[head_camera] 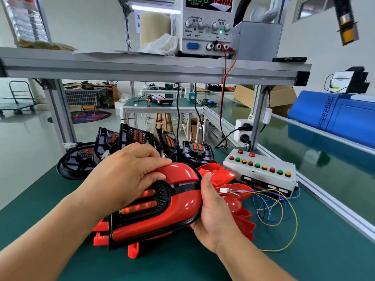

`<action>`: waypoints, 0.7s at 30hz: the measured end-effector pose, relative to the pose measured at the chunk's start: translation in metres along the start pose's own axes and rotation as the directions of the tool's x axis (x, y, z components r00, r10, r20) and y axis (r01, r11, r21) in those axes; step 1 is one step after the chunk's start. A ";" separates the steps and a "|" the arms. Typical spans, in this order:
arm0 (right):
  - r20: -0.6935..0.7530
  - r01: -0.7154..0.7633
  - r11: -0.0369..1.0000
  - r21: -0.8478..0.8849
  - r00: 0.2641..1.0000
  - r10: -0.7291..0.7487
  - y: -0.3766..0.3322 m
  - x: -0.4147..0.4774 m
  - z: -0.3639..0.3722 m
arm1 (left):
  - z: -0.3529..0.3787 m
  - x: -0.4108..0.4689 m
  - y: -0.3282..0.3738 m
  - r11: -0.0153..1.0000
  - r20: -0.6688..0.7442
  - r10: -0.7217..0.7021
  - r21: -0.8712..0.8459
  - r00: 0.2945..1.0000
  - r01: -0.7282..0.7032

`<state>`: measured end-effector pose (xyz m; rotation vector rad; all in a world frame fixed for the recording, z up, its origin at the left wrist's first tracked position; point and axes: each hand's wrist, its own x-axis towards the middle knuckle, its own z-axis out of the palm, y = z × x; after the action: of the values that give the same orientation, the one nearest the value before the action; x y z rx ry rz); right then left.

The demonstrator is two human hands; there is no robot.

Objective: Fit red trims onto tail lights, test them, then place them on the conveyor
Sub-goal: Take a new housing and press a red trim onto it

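We hold the tail light (142, 205), red trim (162, 222) seated on it, just left of the button box (261, 171). Our left hand (125, 175) curls over its top edge, and our right hand (215, 216) grips the rounded end nearest the box, thumb along the rim. Loose trims (241, 213) lie heaped beneath it toward the box, a white plug (223, 190) with coloured wires rests in front of the box, and bare black lamps (132, 136) stand in a row to the box's left.

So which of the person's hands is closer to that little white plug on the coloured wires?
Right. The right hand grips the tail light at its edge, just beside the white plug; the left hand holds the light's other side.
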<state>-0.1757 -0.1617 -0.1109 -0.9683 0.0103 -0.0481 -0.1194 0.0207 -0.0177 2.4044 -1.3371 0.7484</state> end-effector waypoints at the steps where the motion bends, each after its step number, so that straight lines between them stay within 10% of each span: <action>1: 0.003 0.003 1.000 0.001 1.000 -0.003 0.001 0.000 0.000 | 0.001 0.001 0.003 1.000 0.001 0.007 0.011 1.000 -0.007; 21: -0.040 -0.009 1.000 0.015 0.999 0.010 -0.001 0.001 0.000 | 0.007 -0.006 -0.003 0.995 -0.038 0.087 0.048 0.995 -0.085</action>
<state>-0.1747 -0.1626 -0.1104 -0.9519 0.0515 -0.0592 -0.1170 0.0231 -0.0269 2.3662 -1.4309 0.8544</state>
